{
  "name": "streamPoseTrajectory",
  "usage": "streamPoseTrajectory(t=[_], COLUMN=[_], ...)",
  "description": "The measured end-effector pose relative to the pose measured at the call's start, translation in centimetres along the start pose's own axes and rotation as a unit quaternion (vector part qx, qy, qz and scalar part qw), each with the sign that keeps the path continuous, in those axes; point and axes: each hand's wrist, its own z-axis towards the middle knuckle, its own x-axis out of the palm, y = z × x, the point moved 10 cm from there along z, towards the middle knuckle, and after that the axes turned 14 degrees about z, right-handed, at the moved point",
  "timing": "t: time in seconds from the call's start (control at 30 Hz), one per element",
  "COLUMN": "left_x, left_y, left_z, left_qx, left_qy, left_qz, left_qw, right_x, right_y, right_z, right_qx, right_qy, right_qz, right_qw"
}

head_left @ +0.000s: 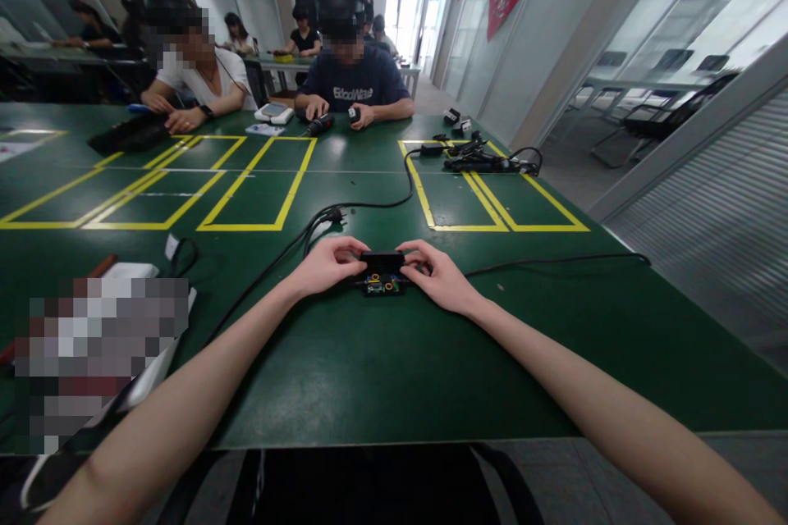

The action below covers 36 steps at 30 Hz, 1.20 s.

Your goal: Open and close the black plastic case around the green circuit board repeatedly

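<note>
A small circuit board (382, 284) with copper-coloured coils sits in the lower half of a black plastic case on the green table, straight in front of me. Just behind it the black case cover (382, 259) stands tilted up. My left hand (332, 264) pinches the cover's left end between thumb and fingers. At its right end, my right hand (436, 272) grips it in the same way. Black cables run from both sides of the case, partly hidden behind my hands.
A power plug (334, 215) lies on its cable beyond my left hand. Yellow tape (240, 227) marks rectangles on the table (394, 369). Bundled black adapters and cables (486, 157) lie at the far right. Two people sit across, one beside a power drill (320, 125). A blurred-out item (104, 336) lies left.
</note>
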Motion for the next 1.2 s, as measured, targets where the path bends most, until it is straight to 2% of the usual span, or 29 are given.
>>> streamPoseTrajectory(t=[0.8,1.2], left_x=[0.23,-0.36], left_y=[-0.14,-0.37], left_z=[0.05,0.25], left_qx=[0.002,0.025], left_qy=[-0.004,-0.009], left_qz=[-0.017,0.001], left_qw=[1.000,1.000], right_x=[-0.11,0.01], right_y=[-0.09,0.48], right_z=[0.04,-0.28], right_qx=[0.007,0.007], right_qy=[0.001,0.019], right_qz=[-0.005,-0.015], right_qw=[1.000,1.000])
